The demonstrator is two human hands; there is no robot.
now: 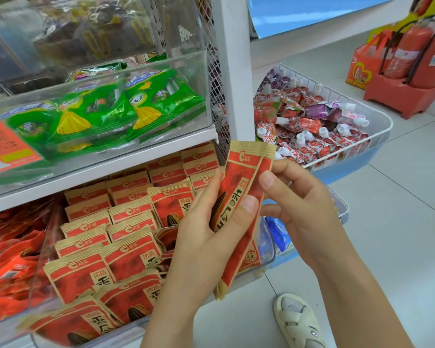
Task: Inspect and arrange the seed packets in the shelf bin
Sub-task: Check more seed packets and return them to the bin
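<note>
Both hands hold a few red packets (239, 212) upright before the clear bin (266, 249) of like packets, left hand (206, 237) gripping, right hand (296, 204) pinching their edge, hiding the bin's right end; green packs (98, 114) above, pouches (309, 126) right.

Both hands (212, 229) (301, 209) curled, pinching.

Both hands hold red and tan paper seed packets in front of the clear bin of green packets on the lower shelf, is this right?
Not quite. In the head view, the clear bin behind the held red and tan packets contains matching red and tan packets; green packets sit one shelf higher.
</note>
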